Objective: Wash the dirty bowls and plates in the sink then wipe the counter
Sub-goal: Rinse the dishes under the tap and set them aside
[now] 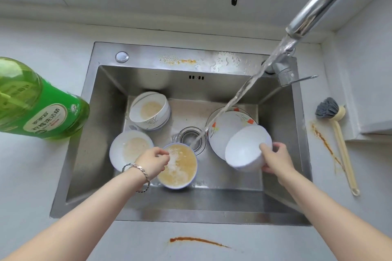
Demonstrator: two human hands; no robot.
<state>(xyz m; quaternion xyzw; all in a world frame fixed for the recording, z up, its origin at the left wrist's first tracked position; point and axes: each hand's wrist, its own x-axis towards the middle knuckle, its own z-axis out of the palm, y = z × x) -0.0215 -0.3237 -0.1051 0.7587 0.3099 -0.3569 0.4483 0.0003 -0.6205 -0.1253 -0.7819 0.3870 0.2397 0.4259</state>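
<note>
Above the sink (148, 57), pinching a tilted white bowl (244, 150) by its rim in the right hand (275, 161), thumb over, fingers under (wet ceramic: slick, light, breakable); curling the left hand (152, 161) at the murky bowl (182, 167), hold unclear

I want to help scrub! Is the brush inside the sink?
No, the brush lies on the counter to the right of the sink, outside the basin.

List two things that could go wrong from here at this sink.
The right hand holds the white bowl tilted over the flowered plate; a slip could chip both. The tap stream lands beside the full bowl pinched by the left hand, so dirty water may splash the counter.
</note>
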